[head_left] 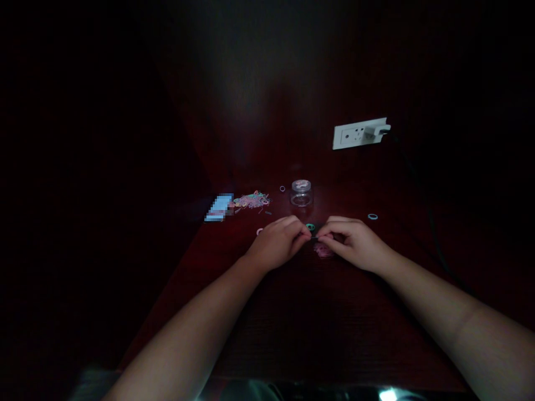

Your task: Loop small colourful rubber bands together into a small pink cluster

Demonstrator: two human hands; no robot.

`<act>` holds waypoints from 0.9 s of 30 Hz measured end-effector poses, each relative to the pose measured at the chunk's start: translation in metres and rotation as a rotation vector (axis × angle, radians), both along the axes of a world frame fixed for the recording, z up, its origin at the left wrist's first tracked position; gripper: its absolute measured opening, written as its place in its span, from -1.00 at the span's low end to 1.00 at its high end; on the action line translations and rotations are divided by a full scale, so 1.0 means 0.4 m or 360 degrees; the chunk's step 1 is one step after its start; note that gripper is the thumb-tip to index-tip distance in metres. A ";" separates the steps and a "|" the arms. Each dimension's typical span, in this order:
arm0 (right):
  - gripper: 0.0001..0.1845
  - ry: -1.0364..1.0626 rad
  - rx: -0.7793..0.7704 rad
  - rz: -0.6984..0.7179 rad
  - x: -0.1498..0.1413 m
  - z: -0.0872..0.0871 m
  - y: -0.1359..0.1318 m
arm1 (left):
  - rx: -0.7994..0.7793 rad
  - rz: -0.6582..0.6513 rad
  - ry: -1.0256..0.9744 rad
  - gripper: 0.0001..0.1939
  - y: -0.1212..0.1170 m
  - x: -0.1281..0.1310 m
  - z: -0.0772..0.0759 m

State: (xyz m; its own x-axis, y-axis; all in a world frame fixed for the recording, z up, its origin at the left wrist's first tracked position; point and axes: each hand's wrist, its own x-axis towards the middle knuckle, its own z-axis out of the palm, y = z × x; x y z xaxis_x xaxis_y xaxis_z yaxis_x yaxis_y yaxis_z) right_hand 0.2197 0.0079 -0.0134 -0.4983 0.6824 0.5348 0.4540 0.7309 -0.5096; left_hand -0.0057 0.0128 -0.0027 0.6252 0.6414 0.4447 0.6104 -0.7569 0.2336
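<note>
My left hand (281, 240) and my right hand (353, 239) meet near the middle of the dark red table, fingertips pinched close together. A thin, dark strand (314, 238) spans the small gap between them; it looks like a small elastic band, though its form is hard to make out. Just beyond the fingertips lies a green band (310, 227). A small pink heap (323, 250) rests below my right fingers, partly covered by them. Beside my left hand a pink ring (259, 231) peeks out. Behind both hands stands a clear jar (301, 194) with its lid on.
A pile of colourful elastic bands (254, 200) lies at the back left, next to a blurred light-blue packet (219, 207). A pale ring (282, 189) and a blue ring (373, 216) lie apart. On the back panel is a socket (360, 133) with a plug and hanging cable.
</note>
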 end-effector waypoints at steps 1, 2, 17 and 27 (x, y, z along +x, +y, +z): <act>-0.86 0.0000 0.0006 -0.0003 0.001 -0.001 0.001 | -0.0007 -0.0002 0.0000 -0.90 0.000 0.000 0.000; -0.86 -0.0002 0.0008 -0.0005 0.002 -0.001 0.002 | -0.0011 -0.0002 -0.0001 -0.90 0.001 0.000 0.000; -0.83 -0.0007 0.0019 -0.0041 -0.002 0.005 -0.001 | 0.0020 -0.0098 -0.0045 -0.74 -0.009 -0.001 -0.002; -0.86 -0.0012 -0.0018 0.0024 0.000 0.007 -0.004 | 0.0092 -0.0109 -0.0037 -0.89 -0.005 -0.001 0.000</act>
State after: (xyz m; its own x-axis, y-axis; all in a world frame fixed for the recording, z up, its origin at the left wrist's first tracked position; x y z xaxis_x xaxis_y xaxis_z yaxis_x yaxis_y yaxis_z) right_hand 0.2198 0.0064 -0.0107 -0.5127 0.6806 0.5234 0.4468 0.7320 -0.5143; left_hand -0.0060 0.0108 -0.0026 0.6559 0.5704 0.4944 0.5516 -0.8093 0.2019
